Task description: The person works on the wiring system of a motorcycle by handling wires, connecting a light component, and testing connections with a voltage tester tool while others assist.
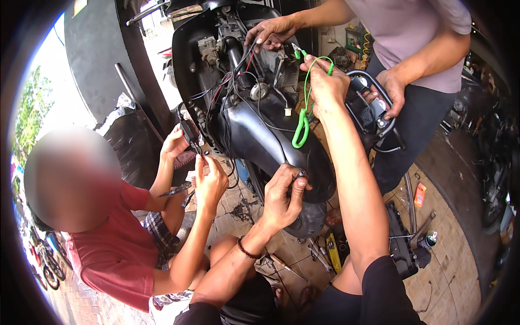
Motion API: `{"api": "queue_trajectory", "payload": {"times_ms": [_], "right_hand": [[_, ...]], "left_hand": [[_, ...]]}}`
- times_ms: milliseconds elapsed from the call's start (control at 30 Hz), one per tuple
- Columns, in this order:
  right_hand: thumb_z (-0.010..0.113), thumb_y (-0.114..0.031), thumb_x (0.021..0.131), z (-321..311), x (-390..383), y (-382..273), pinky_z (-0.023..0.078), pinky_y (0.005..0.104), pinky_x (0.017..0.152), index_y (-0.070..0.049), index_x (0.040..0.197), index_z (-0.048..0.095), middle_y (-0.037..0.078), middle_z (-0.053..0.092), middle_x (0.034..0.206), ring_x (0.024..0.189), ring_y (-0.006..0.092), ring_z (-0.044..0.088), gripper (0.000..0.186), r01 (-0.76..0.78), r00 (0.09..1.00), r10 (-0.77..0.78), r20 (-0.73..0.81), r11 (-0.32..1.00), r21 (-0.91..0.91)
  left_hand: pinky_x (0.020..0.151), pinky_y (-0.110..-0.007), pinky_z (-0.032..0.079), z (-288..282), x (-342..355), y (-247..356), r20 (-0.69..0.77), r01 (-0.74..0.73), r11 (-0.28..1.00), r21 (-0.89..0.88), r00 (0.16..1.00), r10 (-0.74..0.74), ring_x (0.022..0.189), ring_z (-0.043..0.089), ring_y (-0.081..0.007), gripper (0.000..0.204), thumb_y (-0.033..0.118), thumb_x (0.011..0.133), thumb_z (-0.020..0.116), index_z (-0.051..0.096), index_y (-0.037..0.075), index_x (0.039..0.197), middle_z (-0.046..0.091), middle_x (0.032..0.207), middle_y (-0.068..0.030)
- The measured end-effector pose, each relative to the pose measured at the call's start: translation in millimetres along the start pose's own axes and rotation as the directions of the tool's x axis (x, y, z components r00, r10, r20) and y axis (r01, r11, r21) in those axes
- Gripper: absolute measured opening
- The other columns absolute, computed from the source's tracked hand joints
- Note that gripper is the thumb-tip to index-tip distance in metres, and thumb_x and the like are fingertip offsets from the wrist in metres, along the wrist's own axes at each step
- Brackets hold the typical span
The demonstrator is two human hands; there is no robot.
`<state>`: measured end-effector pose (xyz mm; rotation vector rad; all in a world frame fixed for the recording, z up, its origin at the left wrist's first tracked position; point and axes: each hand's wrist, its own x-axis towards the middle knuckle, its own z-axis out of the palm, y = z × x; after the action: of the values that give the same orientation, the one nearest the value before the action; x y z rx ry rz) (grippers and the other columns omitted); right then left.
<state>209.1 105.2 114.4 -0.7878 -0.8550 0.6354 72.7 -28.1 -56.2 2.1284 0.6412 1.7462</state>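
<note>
My left hand [284,196], a beaded bracelet at its wrist, is closed on the end of a thin black cable [282,151], low over the dark fender [254,130] of a partly stripped motorbike. Further up, my right hand [329,86] grips a bright green tester with a coiled lead [300,130] that hangs below it in a loop. A green clip with a metal tip [296,52] points from that hand toward the bike's exposed wiring [235,81]. A white connector [287,112] dangles on a wire beside the loop.
At left, a person in a red shirt [114,249] holds a black box-shaped part [189,131] on wires. At right, another person steadies a black tubular bracket [374,103] and touches the wiring. Wrenches [320,257], a screwdriver [287,266] and a black tray-like part [400,238] lie on the tiles.
</note>
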Motion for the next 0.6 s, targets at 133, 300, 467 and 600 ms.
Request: {"api": "queue_trajectory", "payload": {"times_ms": [133, 300, 467, 600], "right_hand": [[0.085, -0.025, 0.096, -0.3, 4.3, -2.4, 0.025, 0.0254, 0.044, -0.007, 0.105, 0.083, 0.002, 0.078, 0.088, 0.049, 0.0028, 0.038, 0.02, 0.005, 1.0, -0.004, -0.005, 1.0, 0.019], [0.084, -0.019, 0.097, 9.1, 6.1, 5.2, 0.034, 0.0252, 0.049, -0.003, 0.104, 0.082, 0.003, 0.077, 0.089, 0.055, 0.0041, 0.048, 0.018, 0.025, 0.999, -0.025, -0.033, 1.0, -0.011], [0.084, -0.01, 0.095, 8.9, 4.8, 3.6, 0.052, 0.028, 0.071, 0.002, 0.1, 0.081, 0.006, 0.076, 0.087, 0.078, 0.0107, 0.067, 0.013, 0.027, 0.998, -0.025, -0.057, 0.999, 0.039], [0.08, -0.003, 0.093, 6.4, -18.8, -13.4, 0.049, 0.0258, 0.068, 0.001, 0.096, 0.08, 0.003, 0.075, 0.086, 0.074, 0.0087, 0.064, 0.006, 0.123, 0.992, -0.122, 0.015, 0.992, -0.039]], "left_hand": [[0.057, -0.026, 0.052, 2.6, 3.5, 2.0, -0.004, -0.013, 1.0, -0.018, 1.0, 0.013, 0.066, 0.065, -0.0123, 0.028, 0.021, 0.114, 0.058, 0.066, -0.002, 0.101, 0.066, 0.091, -0.0096], [0.055, -0.027, 0.048, -3.2, 6.9, 11.2, -0.008, -0.016, 1.0, -0.006, 1.0, 0.015, 0.065, 0.063, -0.0121, 0.027, 0.021, 0.114, 0.058, 0.066, -0.001, 0.1, 0.066, 0.088, -0.0082], [0.057, -0.028, 0.048, -3.5, 5.0, 12.3, -0.015, -0.015, 1.0, -0.004, 1.0, 0.015, 0.065, 0.062, -0.0133, 0.028, 0.021, 0.115, 0.057, 0.066, 0.0, 0.1, 0.065, 0.085, -0.0078], [0.059, -0.029, 0.049, -10.8, 4.2, 9.9, 0.0, -0.013, 1.0, 0.027, 1.0, 0.013, 0.065, 0.062, -0.0137, 0.03, 0.024, 0.116, 0.055, 0.064, 0.0, 0.099, 0.065, 0.085, -0.0076]]}}
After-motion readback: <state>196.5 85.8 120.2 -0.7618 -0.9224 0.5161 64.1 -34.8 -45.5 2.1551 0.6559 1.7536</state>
